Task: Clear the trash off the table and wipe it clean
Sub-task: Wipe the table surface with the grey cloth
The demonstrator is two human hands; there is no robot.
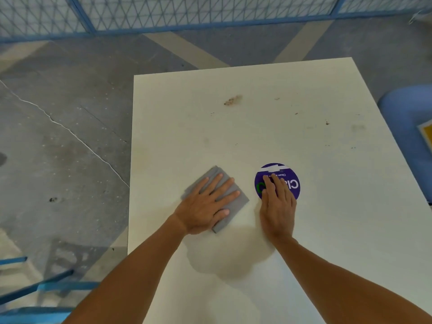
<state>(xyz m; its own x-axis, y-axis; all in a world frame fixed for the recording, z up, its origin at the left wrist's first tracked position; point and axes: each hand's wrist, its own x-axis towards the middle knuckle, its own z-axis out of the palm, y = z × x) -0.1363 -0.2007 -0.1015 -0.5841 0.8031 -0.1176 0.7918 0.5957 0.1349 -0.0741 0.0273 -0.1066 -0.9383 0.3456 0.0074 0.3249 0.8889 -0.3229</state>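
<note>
A white table (257, 136) fills the middle of the view. My left hand (205, 206) lies flat with straight fingers on a folded grey cloth (236, 204) near the table's left side. My right hand (278, 206) rests with straight fingers on a round purple sticker (292, 181) with white lettering, to the right of the cloth. A brown patch of crumbs (233, 100) lies further back on the table. Small dark specks (326, 123) are scattered toward the right side.
A blue bin (411, 127) stands off the table's right edge. The grey concrete floor (58, 136) lies to the left. A blue mesh fence (163, 15) runs along the back. Blue frame parts (35, 286) sit at the lower left.
</note>
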